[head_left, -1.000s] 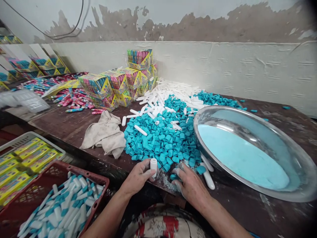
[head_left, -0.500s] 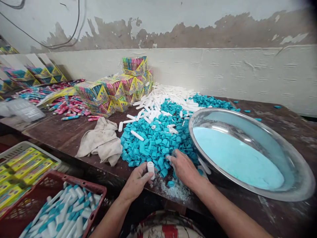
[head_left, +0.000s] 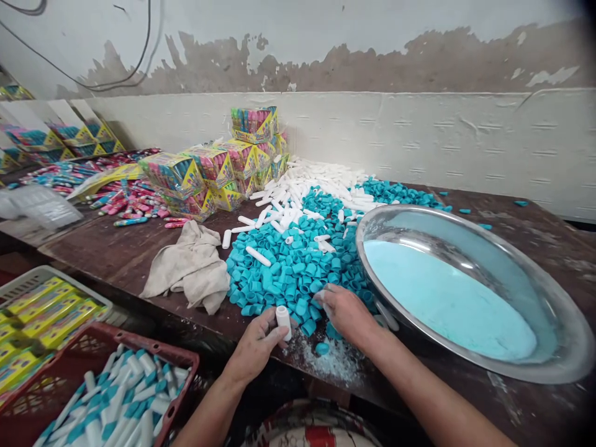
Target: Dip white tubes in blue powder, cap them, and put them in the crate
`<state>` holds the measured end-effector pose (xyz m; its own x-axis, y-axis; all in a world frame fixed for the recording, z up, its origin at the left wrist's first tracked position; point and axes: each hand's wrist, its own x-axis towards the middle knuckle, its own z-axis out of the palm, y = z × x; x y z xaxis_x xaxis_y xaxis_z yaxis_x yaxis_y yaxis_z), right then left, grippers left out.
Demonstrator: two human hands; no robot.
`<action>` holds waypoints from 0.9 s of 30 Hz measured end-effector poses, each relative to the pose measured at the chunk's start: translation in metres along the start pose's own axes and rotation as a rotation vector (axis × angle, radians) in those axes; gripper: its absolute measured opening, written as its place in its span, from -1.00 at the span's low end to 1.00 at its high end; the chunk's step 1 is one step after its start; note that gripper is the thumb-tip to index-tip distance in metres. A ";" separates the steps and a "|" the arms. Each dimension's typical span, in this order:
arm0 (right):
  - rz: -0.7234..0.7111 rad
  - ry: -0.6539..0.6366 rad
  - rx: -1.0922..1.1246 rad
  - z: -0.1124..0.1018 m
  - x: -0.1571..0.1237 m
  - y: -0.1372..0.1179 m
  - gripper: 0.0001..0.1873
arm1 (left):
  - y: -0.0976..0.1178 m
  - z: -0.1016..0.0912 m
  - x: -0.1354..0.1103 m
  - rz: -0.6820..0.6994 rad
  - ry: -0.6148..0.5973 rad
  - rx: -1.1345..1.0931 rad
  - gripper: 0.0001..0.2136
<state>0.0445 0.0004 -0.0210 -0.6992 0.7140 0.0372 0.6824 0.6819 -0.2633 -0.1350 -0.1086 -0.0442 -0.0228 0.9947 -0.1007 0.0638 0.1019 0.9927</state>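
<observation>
My left hand [head_left: 255,345] holds a small white plastic tube [head_left: 283,323] upright between thumb and fingers, its open neck facing up. My right hand [head_left: 347,315] is at the near right edge of a heap of turquoise plastic caps [head_left: 288,267]. Its fingers are curled together with whitish powder on the tips; what they pinch, if anything, is hidden. One loose cap [head_left: 321,349] lies between the hands on the table amid spilled pale powder [head_left: 342,366]. Behind the caps spreads a pile of white tubes [head_left: 321,174], some lying on the caps.
A wide steel basin [head_left: 565,347] of pale blue powder [head_left: 442,298] stands at right. A crumpled cloth [head_left: 189,264] lies left of the caps. Boxed sets [head_left: 216,164] are stacked behind. At lower left, a red crate [head_left: 184,360] holds capped tubes beside a white basket [head_left: 28,273] of yellow boxes.
My right hand has shifted very slightly along the edge of the cap heap. My left hand keeps the white tube in nearly the same place.
</observation>
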 end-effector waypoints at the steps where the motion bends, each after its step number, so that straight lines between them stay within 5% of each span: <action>1: -0.023 -0.003 -0.049 0.002 0.006 -0.005 -0.71 | 0.000 0.001 0.000 -0.002 -0.005 0.001 -0.82; 6: -0.124 -0.017 -0.205 0.013 0.023 -0.014 -0.71 | -0.006 0.003 -0.001 -0.031 -0.009 -0.030 -0.75; 13: -0.076 0.098 -0.238 0.015 0.017 -0.007 -0.76 | -0.008 0.004 -0.004 -0.051 -0.043 -0.136 -0.72; 20: -0.273 0.550 -0.085 0.033 -0.033 -0.014 -0.77 | -0.001 0.031 0.001 -0.112 -0.143 -0.485 -0.73; 23: -0.288 0.495 0.175 0.028 -0.050 -0.013 -0.79 | -0.001 0.035 0.001 -0.082 -0.170 -0.440 -0.77; 27: -0.100 0.205 0.511 0.011 -0.058 -0.009 -0.79 | 0.002 0.033 -0.002 -0.022 -0.320 -0.244 -0.79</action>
<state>0.0770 -0.0488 -0.0314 -0.6648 0.7006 0.2593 0.3888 0.6209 -0.6807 -0.1023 -0.1100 -0.0440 0.2932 0.9509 -0.0995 -0.1726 0.1550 0.9727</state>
